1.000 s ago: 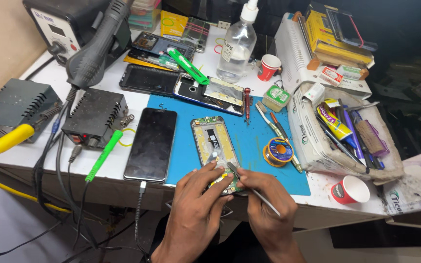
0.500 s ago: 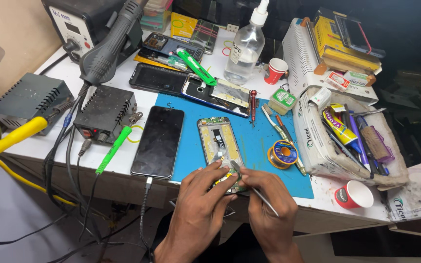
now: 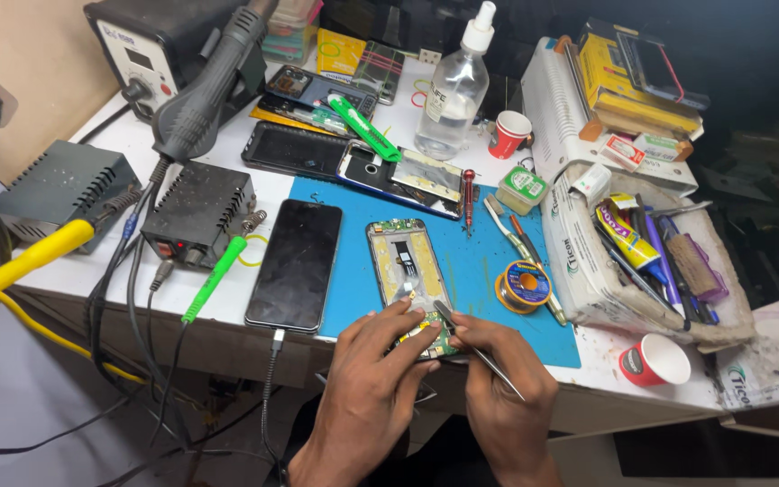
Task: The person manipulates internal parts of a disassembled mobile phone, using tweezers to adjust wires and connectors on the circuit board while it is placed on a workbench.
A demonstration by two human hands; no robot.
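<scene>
The opened phone (image 3: 405, 271) feels light and fragile; my left hand (image 3: 376, 379) steadies its lower edge, my right hand (image 3: 498, 379) pinches tweezers (image 3: 475, 350).

**Colours on the repair bench**

Blue for the work mat (image 3: 498, 261); glossy black for the phone (image 3: 296, 265) beside it; pale gold inside the opened phone frame (image 3: 406, 266), with a green board at the near end; silver for the tweezers (image 3: 480, 350); bright green for the probe handle (image 3: 214, 278); yellow for the thick cable (image 3: 20, 266); red outside and white inside for the paper cup (image 3: 653, 359); clear with a white cap for the spray bottle (image 3: 454, 90); blue and gold for the solder reel (image 3: 523, 286).
</scene>
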